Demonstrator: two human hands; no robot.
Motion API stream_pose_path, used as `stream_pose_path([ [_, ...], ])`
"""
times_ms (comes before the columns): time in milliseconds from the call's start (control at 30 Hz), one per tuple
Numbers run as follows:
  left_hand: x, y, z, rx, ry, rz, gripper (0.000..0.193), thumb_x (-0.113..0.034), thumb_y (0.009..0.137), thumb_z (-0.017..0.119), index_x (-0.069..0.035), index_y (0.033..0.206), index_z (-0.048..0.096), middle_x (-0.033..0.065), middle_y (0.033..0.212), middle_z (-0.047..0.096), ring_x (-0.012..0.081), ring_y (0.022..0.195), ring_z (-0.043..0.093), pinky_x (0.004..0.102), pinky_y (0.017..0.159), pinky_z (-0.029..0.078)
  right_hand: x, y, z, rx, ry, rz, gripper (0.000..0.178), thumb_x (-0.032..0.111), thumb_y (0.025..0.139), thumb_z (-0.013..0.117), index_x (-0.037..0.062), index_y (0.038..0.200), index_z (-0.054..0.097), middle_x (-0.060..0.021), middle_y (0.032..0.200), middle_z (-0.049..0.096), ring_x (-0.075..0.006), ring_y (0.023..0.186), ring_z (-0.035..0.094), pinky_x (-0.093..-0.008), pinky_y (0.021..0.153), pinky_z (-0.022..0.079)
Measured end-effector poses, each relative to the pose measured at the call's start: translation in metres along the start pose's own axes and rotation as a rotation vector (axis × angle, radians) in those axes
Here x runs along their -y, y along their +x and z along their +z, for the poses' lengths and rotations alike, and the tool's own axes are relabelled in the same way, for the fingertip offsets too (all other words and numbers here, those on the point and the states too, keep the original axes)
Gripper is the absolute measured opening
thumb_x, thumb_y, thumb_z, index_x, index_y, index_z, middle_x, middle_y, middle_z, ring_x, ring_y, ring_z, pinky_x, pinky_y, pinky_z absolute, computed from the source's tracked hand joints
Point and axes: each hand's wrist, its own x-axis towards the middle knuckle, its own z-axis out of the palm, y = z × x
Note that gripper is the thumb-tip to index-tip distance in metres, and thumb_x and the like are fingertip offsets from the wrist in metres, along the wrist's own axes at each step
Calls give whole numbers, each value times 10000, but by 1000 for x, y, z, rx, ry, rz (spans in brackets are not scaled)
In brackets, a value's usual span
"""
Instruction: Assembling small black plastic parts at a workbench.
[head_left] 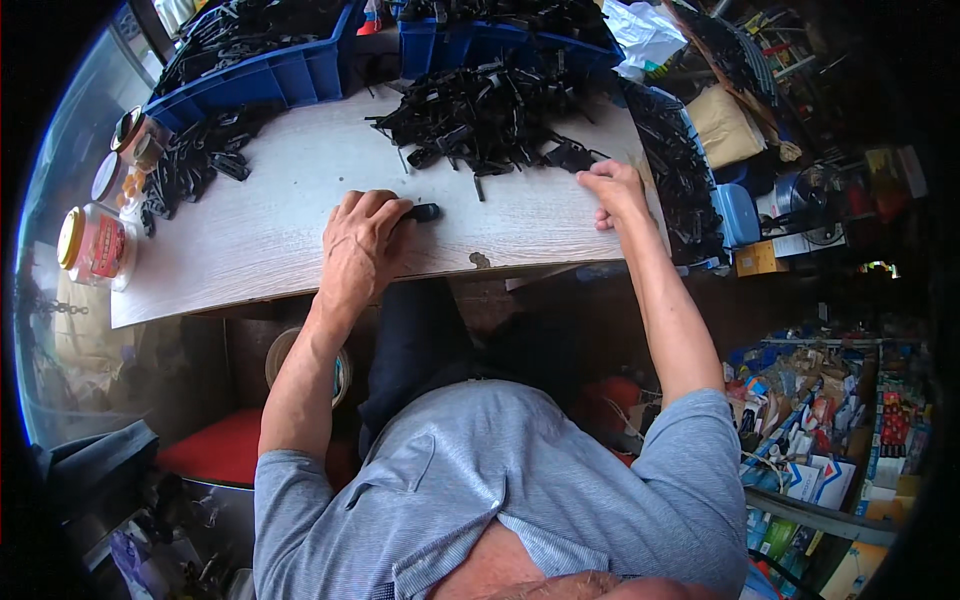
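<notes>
My left hand (362, 236) rests near the front edge of the pale table (280, 220). Its fingers are wrapped round a small black plastic part (426, 212), whose end sticks out to the right. Further right, my right hand (618, 194) is above the tabletop with its fingers curled and pinched together; whether anything small is between them is hidden. Just beyond those fingertips lies a flat black piece (570, 156). A large heap of black plastic parts (490, 112) spreads over the far middle of the table.
Two blue crates (290, 80) of black parts stand at the back, with another filled blue bin (690, 125) along the right side. More black parts (205, 150) lie at the left, by a yellow-lidded jar (100, 245). A light-blue box (738, 213) sits at far right.
</notes>
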Motion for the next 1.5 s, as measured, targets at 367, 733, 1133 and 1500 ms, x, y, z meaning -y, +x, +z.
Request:
stream_pose_path([
  [367,1,-3,-2,1,16,0,234,-128,879,702,-74,1106,703,98,1113,680,310,1008,606,418,894,499,6,-6,3,-63,186,-51,347,281,859,787,84,1105,643,-34,658,547,-126,421,514,-331,395,520],
  [733,2,0,3,6,-1,-9,233,-129,873,710,-86,1101,704,87,1116,682,306,1005,607,418,892,498,18,8,24,-103,107,-79,266,212,863,755,52,1068,697,-35,680,561,-130,433,504,-328,383,498],
  [1133,4,-6,-3,2,25,-23,225,-126,865,727,-69,1082,713,97,1100,688,306,993,613,408,887,515,12,7,25,-57,93,-125,221,194,903,719,24,1043,698,-26,620,551,-133,422,521,-331,408,529],
  [1500,-1,-10,-13,-285,-239,-52,243,-74,846,752,-46,1082,702,113,1084,695,325,954,634,410,808,533,14,-33,11,252,309,-298,181,164,963,679,-3,1029,653,-10,568,537,-113,411,530,-329,482,582],
])
